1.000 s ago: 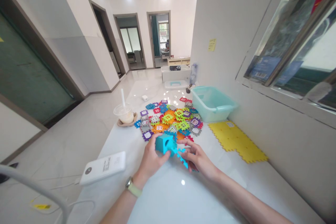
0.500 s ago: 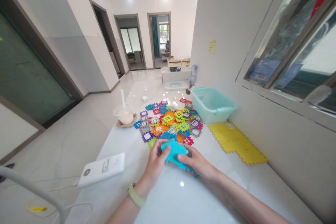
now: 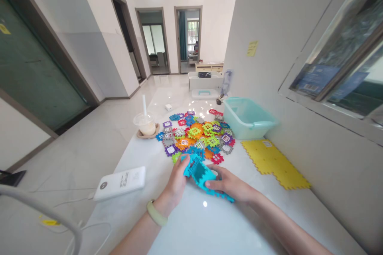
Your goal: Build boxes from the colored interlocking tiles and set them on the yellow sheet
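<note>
1. The white table (image 3: pixel 194 231) carries the loose pieces.
2. A pile of colourful notched tiles (image 3: pixel 196 130) spreads over its middle.
3. A pale aqua tub (image 3: pixel 251 129) stands just right of the pile.
4. The left hand (image 3: pixel 176 181) and right hand (image 3: pixel 231 184) are apart, each gripping one end of the turquoise notched assembly.
5. That turquoise notched assembly (image 3: pixel 206 175) sits between them, just on the pile's near side.

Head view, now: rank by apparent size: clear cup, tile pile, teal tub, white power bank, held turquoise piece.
1. Tile pile
2. Teal tub
3. White power bank and held turquoise piece: too close to rank, the piece being partly hidden
4. Clear cup
</note>
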Demonstrator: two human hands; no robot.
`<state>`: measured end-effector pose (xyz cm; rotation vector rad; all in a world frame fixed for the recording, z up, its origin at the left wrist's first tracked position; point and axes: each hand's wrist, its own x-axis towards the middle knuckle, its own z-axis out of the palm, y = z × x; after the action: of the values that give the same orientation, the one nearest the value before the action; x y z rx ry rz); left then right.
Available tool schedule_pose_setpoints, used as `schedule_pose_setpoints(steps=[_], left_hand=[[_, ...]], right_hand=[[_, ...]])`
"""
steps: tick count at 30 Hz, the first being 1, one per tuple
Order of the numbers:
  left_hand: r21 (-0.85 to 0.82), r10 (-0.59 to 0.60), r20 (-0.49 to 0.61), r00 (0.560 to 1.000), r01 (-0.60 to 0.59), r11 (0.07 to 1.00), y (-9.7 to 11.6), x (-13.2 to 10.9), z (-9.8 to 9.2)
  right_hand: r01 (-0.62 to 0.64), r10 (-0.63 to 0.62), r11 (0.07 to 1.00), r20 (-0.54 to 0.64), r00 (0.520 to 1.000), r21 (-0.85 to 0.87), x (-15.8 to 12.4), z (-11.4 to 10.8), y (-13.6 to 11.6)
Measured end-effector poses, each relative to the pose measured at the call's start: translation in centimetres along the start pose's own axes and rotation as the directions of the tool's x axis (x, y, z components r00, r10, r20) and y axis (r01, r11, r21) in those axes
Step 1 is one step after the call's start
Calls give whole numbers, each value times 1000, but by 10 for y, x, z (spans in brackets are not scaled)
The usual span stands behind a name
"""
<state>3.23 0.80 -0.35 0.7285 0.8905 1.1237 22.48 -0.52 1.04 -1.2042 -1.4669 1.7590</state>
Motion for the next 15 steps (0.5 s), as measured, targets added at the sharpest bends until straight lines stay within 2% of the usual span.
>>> schedule_pose_setpoints(steps=[5, 9, 12, 15], left_hand=[[159, -2, -39, 999, 8, 987, -1, 1, -6], [95, -23, 7, 1000, 22, 995, 2, 0, -3], [39, -30, 27, 999, 29, 999, 4, 1, 0], [25, -10, -3, 1000, 10, 1000, 3, 1, 1]], right_hand=[[-88, 101, 986, 83, 991, -140, -7, -8, -2], [-151, 167, 931, 19, 986, -333, -15, -27, -8], [-58, 54, 890, -21, 998, -452, -23, -46, -18], [113, -155, 923, -86, 984, -369, -26, -51, -28]])
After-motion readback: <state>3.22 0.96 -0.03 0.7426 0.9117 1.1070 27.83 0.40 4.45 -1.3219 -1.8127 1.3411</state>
